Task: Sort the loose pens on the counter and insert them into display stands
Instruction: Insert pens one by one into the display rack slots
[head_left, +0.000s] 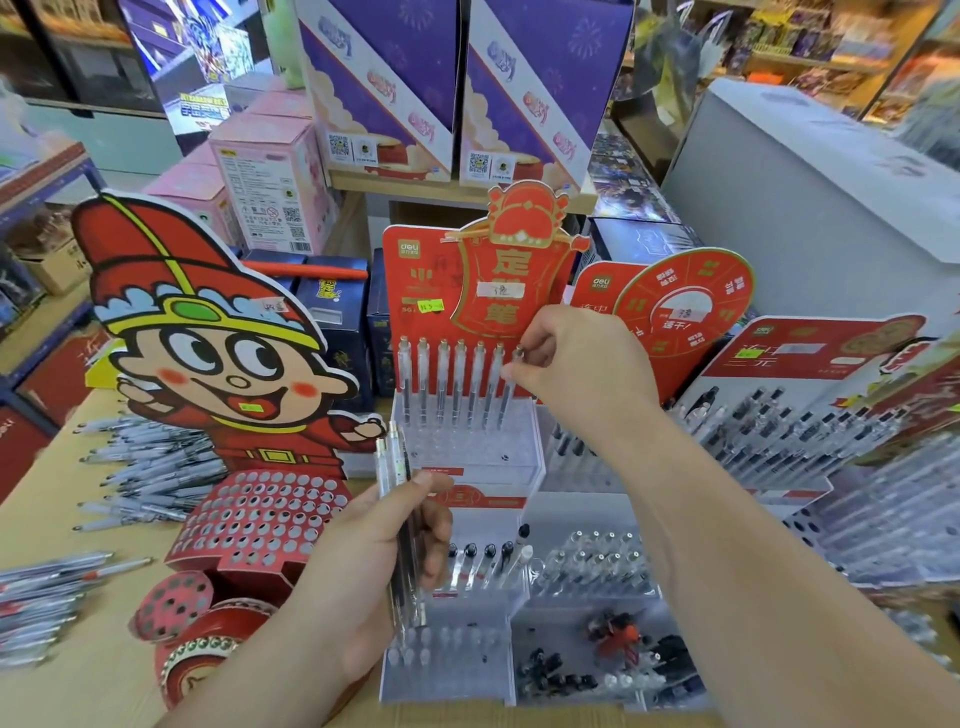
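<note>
My left hand (363, 566) grips a small bundle of clear pens (397, 519), held upright in front of the clear tiered display stand (467, 452). My right hand (571, 358) pinches the top of one clear pen (511, 384) standing at the right end of the stand's back row, beside several pens (449, 384) that stand in their holes. The stand has a red backboard (415, 280). Loose pens (140, 467) lie piled on the wooden counter at the left.
A red cartoon-boy cardboard stand (254, 514) with many holes sits left of my hands. Further pen stands (779, 431) fill the right side. More loose pens (47, 592) lie at the far left edge. Clear trays (587, 571) with pens sit in front. Boxes are stacked behind.
</note>
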